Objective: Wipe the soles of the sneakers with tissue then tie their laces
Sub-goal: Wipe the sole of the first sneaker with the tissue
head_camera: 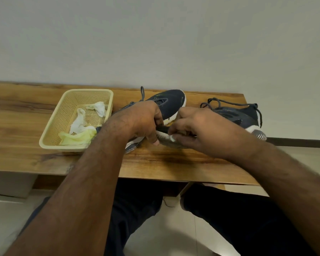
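Two sneakers sit on the desk (174, 163), and we are working on the nearer sneaker (171, 104), tipped on its side between our hands. Our left hand (144, 121) has its fingers (156, 140) curled round the edge of the sole, thumb side hidden, so the shoe is clamped firmly. Our right hand (194, 130) bends its fingers over a small white tissue (172, 138), pressing it onto the grey sole just beside the left fingertips. How much of the tissue is bunched under the palm we cannot tell.

To do this wipe well, we judge that the left fingers should hold the shoe steady against the desk so it does not roll, while the right fingers drag the tissue in long strokes away from the left hand, towards the toe. Pressing into the tread grooves matters, since dirt likely sits there. We should fold the tissue to a clean face once it greys, or it will only smear.

Beyond the right fingers lies the second sneaker (236, 115), upright with its dark laces (213, 103) loose; it looks to be waiting its turn. To the far side of our left fingers a yellow basket (50, 133) holds crumpled tissues (79, 121), a handy place to drop the spent one. Lacing comes only after both soles are clean.
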